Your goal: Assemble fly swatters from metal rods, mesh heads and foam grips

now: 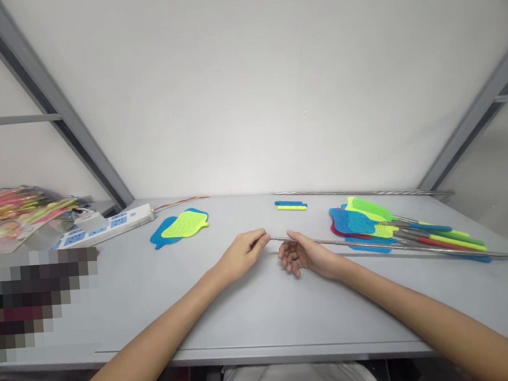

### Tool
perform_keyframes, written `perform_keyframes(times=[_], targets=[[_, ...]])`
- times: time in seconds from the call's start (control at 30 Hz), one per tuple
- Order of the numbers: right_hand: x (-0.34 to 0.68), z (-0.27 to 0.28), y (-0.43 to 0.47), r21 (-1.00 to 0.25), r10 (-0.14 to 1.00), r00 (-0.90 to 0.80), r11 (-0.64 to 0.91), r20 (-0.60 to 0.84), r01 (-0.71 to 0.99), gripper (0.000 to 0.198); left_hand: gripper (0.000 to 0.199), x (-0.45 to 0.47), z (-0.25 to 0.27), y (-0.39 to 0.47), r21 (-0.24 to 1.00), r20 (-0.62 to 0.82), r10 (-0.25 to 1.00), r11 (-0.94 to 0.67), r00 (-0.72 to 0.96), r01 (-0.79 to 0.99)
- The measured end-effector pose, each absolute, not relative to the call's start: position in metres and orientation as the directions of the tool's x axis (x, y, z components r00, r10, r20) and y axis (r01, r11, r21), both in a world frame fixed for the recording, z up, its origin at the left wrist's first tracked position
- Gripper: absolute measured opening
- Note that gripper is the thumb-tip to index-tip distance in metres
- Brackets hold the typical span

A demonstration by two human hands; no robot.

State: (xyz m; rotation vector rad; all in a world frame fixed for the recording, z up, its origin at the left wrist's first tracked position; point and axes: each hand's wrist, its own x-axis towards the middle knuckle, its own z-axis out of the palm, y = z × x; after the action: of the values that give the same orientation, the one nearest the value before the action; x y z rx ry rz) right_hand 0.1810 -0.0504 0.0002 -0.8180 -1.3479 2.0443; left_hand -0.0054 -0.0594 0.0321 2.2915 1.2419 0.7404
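Observation:
A thin metal rod slants across the right half of the table, its near end raised off the surface. At that left end, my left hand pinches the rod between thumb and fingertips. My right hand is on the rod just to the right, the rod passing between its thumb and index finger; the other fingers are loosely curled and apart. Behind the rod lies a pile of fly swatters with blue, red and yellow-green mesh heads and coloured handles. Their metal shafts are partly hidden by the rod.
Two loose swatter heads, one blue and one yellow, lie at left. Blue and yellow handle tubes sit behind my hands. More metal rods lie along the wall. A power strip and wrapped colourful goods are far left.

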Motion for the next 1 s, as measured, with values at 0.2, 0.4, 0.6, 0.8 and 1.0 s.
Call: perform_keyframes(times=[0.2, 0.4, 0.6, 0.8, 1.0], targets=[[0.183, 0.000, -0.053, -0.970, 0.695, -0.710, -0.230, -0.111, -0.074, 0.052, 0.039, -0.010, 0.026, -0.061, 0.631, 0.091, 0.812, -0.495, 0.576, 0.597], [0.183, 0.004, -0.058, -0.997, 0.661, -0.749, -0.071, -0.046, -0.001, 0.049, 0.041, -0.007, 0.021, -0.066, 0.642, 0.082, 0.788, -0.510, 0.610, 0.572], [0.182, 0.004, -0.059, -1.000, 0.647, -0.762, -0.024, -0.030, 0.018, 0.044, 0.045, -0.002, 0.026, -0.072, 0.728, 0.044, 0.764, -0.466, 0.643, 0.503], [0.182, 0.000, -0.057, -0.998, 0.664, -0.747, -0.055, -0.025, -0.015, 0.046, 0.041, -0.002, 0.026, -0.070, 0.726, 0.062, 0.770, -0.472, 0.635, 0.501], [0.181, 0.002, -0.057, -0.992, 0.695, -0.716, -0.124, -0.067, -0.028, 0.046, 0.038, -0.001, 0.025, -0.067, 0.675, 0.097, 0.805, -0.485, 0.586, 0.555]])
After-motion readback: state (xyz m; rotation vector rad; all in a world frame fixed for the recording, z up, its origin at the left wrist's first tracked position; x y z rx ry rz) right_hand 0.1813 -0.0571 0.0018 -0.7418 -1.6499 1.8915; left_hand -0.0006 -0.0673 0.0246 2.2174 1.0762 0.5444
